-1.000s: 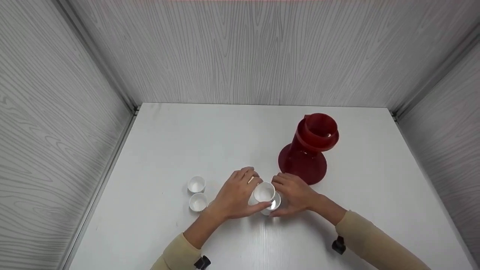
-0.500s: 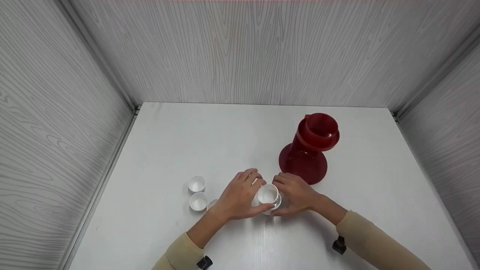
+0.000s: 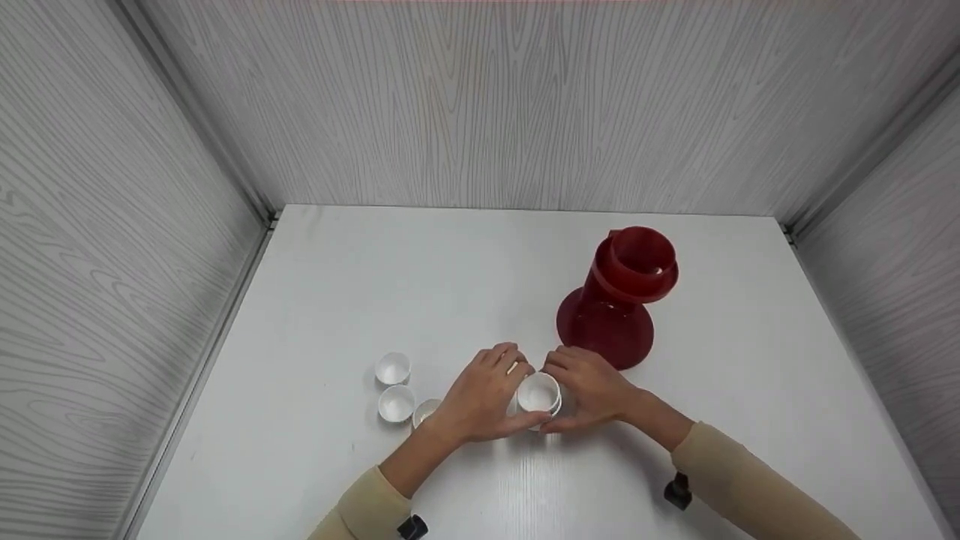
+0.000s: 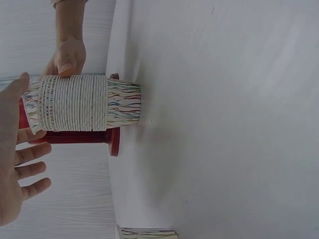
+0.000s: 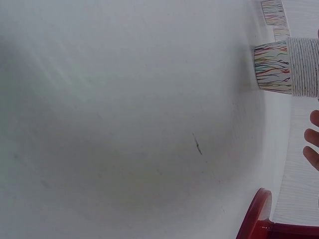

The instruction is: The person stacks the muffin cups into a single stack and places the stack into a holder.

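Observation:
A tall stack of nested paper cups (image 4: 79, 102) with coloured wavy lines stands upright on the table. My left hand (image 3: 484, 397) holds the top paper cup (image 3: 538, 391) between thumb and fingers, and this cup sits in the stack's upper end. On the other side, my right hand (image 3: 589, 384) grips the stack with its thumb and fingers around it. In the left wrist view the right hand (image 4: 70, 57) touches the stack's far side at mid height. The right wrist view catches only the lower stack (image 5: 276, 67) and a few fingertips.
Three more paper cups stand left of my left hand: a back cup (image 3: 393, 367), a front cup (image 3: 396, 403) and one partly hidden cup (image 3: 425, 409). Behind my right hand stands a red holder (image 3: 611, 330) with a round base and ring-shaped top. Grey wood-grain walls (image 3: 480, 105) enclose the white table.
My left hand has shifted slightly right and toward me, bringing the top cup into line with the stack. The right hand stays in place. More of the third loose cup shows.

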Demonstrator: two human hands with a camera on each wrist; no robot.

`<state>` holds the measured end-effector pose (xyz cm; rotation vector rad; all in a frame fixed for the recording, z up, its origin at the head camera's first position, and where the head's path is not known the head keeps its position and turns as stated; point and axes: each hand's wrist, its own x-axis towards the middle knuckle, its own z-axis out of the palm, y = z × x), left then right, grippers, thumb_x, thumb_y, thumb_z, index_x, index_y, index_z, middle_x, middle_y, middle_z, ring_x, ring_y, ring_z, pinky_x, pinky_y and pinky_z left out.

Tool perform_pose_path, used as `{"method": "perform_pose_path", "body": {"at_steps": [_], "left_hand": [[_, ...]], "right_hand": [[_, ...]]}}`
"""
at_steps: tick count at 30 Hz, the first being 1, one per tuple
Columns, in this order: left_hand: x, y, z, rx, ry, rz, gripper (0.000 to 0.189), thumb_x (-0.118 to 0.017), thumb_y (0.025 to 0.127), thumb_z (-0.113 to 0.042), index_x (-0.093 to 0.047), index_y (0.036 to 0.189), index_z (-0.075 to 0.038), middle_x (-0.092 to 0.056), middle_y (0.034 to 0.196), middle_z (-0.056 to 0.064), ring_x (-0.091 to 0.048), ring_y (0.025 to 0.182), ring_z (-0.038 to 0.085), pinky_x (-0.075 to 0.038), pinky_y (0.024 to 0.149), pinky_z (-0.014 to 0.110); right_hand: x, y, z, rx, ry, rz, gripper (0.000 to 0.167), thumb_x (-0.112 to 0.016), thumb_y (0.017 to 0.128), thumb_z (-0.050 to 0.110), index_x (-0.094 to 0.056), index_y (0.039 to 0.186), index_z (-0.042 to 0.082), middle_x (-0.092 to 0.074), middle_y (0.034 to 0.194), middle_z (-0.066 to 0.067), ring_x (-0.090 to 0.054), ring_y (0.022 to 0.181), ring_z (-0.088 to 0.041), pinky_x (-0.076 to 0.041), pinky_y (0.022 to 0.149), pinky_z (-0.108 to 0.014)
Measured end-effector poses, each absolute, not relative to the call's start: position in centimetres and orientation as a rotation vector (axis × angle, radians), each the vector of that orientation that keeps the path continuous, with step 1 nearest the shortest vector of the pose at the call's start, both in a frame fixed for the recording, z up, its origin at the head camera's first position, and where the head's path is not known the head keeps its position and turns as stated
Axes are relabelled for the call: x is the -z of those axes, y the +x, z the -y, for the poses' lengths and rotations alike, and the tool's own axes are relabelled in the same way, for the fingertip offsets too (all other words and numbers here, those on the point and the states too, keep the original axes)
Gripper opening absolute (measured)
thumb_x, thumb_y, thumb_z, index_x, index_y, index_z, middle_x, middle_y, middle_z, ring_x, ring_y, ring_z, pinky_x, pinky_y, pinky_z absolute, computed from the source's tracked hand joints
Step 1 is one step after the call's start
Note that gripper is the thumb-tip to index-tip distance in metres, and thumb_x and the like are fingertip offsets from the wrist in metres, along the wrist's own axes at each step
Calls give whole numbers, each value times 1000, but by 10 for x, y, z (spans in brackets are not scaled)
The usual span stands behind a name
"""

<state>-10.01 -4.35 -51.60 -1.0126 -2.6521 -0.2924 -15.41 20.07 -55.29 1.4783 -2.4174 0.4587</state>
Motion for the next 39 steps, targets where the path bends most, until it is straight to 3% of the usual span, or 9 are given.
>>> {"method": "perform_pose_path", "body": {"at_steps": [39], "left_hand": [[533,-98,45,206,-1013,2652,68,-56,94,-76,-68,123,-16,-69,124,2,-61,129,21,-55,105,36]], "right_hand": [[554,-155,-199,-497,1517,2407,56,-75,81,67,-71,113,21,-69,100,7,-60,88,-9,-57,80,-25]]}}
